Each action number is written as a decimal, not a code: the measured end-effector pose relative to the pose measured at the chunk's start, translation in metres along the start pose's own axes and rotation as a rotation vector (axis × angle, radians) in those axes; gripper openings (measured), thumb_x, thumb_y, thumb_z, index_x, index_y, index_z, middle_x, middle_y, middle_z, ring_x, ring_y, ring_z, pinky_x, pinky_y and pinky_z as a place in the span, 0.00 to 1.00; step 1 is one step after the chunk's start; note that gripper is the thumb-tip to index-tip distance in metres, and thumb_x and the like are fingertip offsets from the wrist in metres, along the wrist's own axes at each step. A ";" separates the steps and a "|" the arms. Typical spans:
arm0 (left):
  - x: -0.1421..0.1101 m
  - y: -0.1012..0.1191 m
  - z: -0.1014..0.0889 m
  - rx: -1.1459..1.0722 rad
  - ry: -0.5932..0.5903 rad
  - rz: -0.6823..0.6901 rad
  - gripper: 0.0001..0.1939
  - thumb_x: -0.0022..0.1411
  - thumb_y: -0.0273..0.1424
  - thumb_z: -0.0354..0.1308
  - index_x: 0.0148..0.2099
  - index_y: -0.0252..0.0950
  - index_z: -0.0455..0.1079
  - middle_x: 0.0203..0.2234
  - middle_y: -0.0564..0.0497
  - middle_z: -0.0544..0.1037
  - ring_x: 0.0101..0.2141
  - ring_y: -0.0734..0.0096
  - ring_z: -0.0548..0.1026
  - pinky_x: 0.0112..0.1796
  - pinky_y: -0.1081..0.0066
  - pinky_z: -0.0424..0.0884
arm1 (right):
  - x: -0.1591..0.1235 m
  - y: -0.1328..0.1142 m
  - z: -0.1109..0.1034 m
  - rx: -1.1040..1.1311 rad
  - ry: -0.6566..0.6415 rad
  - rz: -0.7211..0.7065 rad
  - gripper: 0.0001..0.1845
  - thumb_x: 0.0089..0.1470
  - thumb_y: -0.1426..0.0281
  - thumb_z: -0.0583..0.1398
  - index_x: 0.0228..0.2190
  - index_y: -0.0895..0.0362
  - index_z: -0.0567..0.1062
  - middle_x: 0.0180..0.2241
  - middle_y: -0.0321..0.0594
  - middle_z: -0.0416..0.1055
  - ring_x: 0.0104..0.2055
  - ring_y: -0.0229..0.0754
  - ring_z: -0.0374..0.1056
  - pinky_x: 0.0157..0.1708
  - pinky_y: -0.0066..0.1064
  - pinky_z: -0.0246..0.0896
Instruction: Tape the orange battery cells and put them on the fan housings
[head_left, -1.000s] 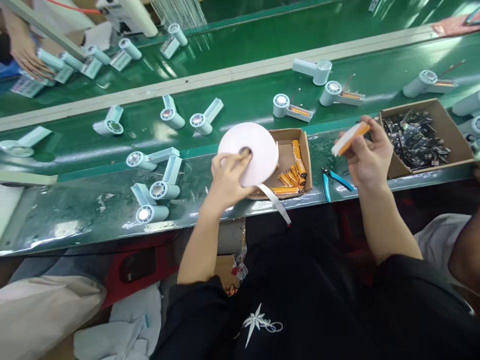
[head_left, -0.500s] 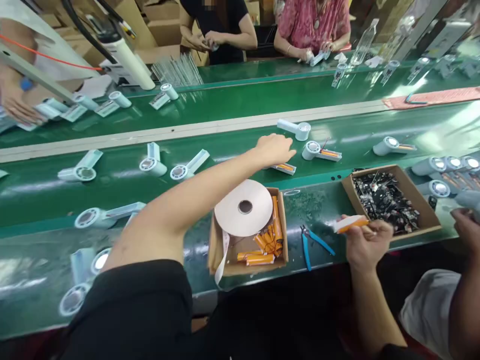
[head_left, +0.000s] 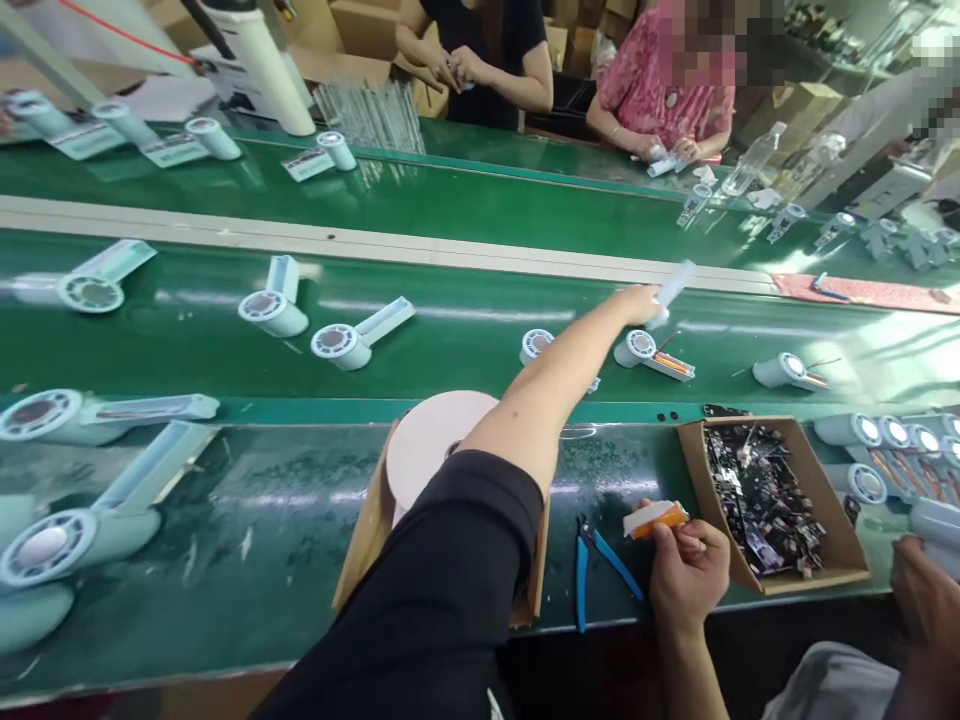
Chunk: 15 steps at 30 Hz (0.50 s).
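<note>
My left hand [head_left: 637, 303] reaches far across the green conveyor, its fingers closed on a pale blue handheld fan [head_left: 677, 283] whose handle points up and right. Part of that fan is hidden by the hand. Near the bench's front edge, my right hand [head_left: 691, 575] pinches an orange battery [head_left: 667, 517] with a white strip on it. Under my left arm lies another fan [head_left: 536, 345], partly covered. Just right of the reaching hand, a fan [head_left: 640, 347] with an open handle shows orange and wires inside.
A white roll [head_left: 431, 440] sits in a cardboard box [head_left: 360, 560], partly behind my sleeve. Blue-handled cutters [head_left: 615, 565] lie beside my right hand, near a box of small circuit boards [head_left: 769, 500]. A co-worker's hand [head_left: 926, 590] is at far right; two people work opposite.
My left hand has moved right and farther out, and now grips the fan that lay near the conveyor's far side. My right hand still holds the battery. The view has shifted.
</note>
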<state>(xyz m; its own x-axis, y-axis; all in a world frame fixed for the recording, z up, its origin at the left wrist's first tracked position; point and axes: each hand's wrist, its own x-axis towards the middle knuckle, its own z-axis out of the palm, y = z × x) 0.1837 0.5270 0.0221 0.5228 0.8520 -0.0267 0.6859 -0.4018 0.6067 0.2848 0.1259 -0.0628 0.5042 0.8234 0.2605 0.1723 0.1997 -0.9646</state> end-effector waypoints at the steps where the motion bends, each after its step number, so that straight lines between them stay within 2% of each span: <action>1: -0.004 0.010 0.002 0.030 -0.011 0.042 0.23 0.77 0.36 0.58 0.70 0.40 0.71 0.67 0.39 0.74 0.62 0.54 0.76 0.63 0.58 0.72 | 0.002 0.000 0.000 0.002 0.000 -0.007 0.24 0.55 0.61 0.77 0.39 0.51 0.68 0.29 0.31 0.80 0.31 0.51 0.85 0.33 0.41 0.86; 3: -0.016 0.026 -0.001 0.121 -0.026 0.094 0.21 0.77 0.37 0.62 0.68 0.42 0.72 0.68 0.41 0.73 0.61 0.57 0.76 0.62 0.56 0.74 | 0.006 0.001 0.000 0.016 -0.001 -0.019 0.24 0.54 0.62 0.78 0.39 0.52 0.69 0.26 0.28 0.78 0.33 0.51 0.86 0.37 0.41 0.87; 5: -0.032 0.034 -0.014 0.215 -0.051 0.127 0.20 0.75 0.37 0.65 0.65 0.42 0.74 0.70 0.41 0.70 0.63 0.54 0.74 0.64 0.49 0.74 | 0.010 0.001 0.002 0.035 0.012 -0.010 0.26 0.54 0.61 0.79 0.39 0.52 0.68 0.27 0.29 0.80 0.35 0.51 0.86 0.39 0.39 0.86; 7: -0.055 0.028 -0.035 0.310 -0.083 0.139 0.18 0.71 0.29 0.67 0.62 0.40 0.78 0.73 0.40 0.67 0.66 0.51 0.71 0.70 0.46 0.66 | 0.011 0.001 0.004 0.052 0.038 0.029 0.29 0.53 0.59 0.79 0.44 0.52 0.69 0.31 0.33 0.84 0.37 0.50 0.87 0.39 0.38 0.85; 10: -0.101 -0.004 -0.078 0.434 -0.113 0.132 0.21 0.59 0.21 0.70 0.55 0.36 0.82 0.76 0.36 0.60 0.70 0.40 0.66 0.74 0.44 0.54 | 0.012 -0.004 0.006 0.078 0.045 0.099 0.35 0.49 0.55 0.80 0.49 0.54 0.71 0.34 0.39 0.86 0.34 0.53 0.86 0.34 0.40 0.85; 12: -0.138 -0.037 -0.107 0.509 -0.114 0.095 0.23 0.54 0.22 0.70 0.54 0.33 0.83 0.76 0.33 0.59 0.71 0.30 0.63 0.73 0.40 0.57 | 0.015 -0.011 0.009 0.084 0.023 0.125 0.35 0.47 0.53 0.81 0.47 0.55 0.74 0.32 0.41 0.85 0.31 0.55 0.86 0.31 0.41 0.85; 13: -0.157 -0.055 -0.120 0.544 -0.117 0.056 0.23 0.55 0.23 0.69 0.55 0.34 0.83 0.75 0.33 0.60 0.71 0.30 0.64 0.72 0.41 0.60 | 0.017 -0.017 0.012 0.086 0.009 0.123 0.34 0.46 0.54 0.81 0.46 0.56 0.75 0.31 0.42 0.85 0.31 0.56 0.85 0.30 0.41 0.85; 15: -0.195 -0.088 -0.137 0.570 -0.139 -0.021 0.24 0.56 0.24 0.66 0.55 0.38 0.84 0.72 0.37 0.65 0.68 0.36 0.69 0.69 0.47 0.66 | 0.027 -0.033 0.022 0.103 -0.013 0.060 0.32 0.47 0.56 0.81 0.46 0.55 0.77 0.31 0.41 0.85 0.31 0.56 0.86 0.31 0.42 0.86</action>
<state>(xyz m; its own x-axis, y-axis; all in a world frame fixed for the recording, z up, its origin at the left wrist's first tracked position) -0.0479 0.4421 0.0823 0.5411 0.8253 -0.1616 0.8408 -0.5350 0.0827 0.2740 0.1532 -0.0247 0.4999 0.8421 0.2024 0.0541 0.2029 -0.9777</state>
